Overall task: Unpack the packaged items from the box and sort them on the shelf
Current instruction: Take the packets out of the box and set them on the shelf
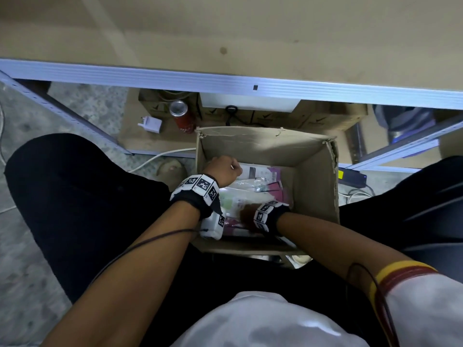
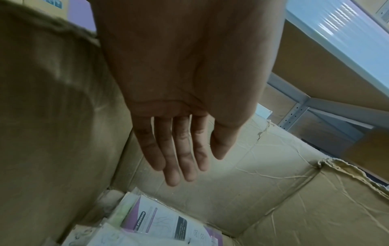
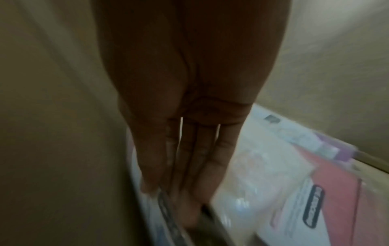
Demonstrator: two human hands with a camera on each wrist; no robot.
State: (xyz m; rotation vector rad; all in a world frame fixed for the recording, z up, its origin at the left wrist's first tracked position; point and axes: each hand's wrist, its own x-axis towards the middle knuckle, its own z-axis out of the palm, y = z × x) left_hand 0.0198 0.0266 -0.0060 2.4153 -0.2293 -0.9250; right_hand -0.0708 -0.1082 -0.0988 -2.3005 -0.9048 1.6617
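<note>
Both hands reach into the cardboard box [image 1: 313, 171]: the left hand [image 2: 189, 93], fingers straight and together, hangs above the packets [image 1: 258, 194]; the right hand's [image 3: 189, 99] straight fingers slide between packets and near wall.

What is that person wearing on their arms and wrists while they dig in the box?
Both forearms are bare. Each wrist carries a black strap with white blocks printed with black square codes: left band, right band. A thin dark cable runs back along the left forearm. The white right sleeve has a yellow and red cuff.
</note>
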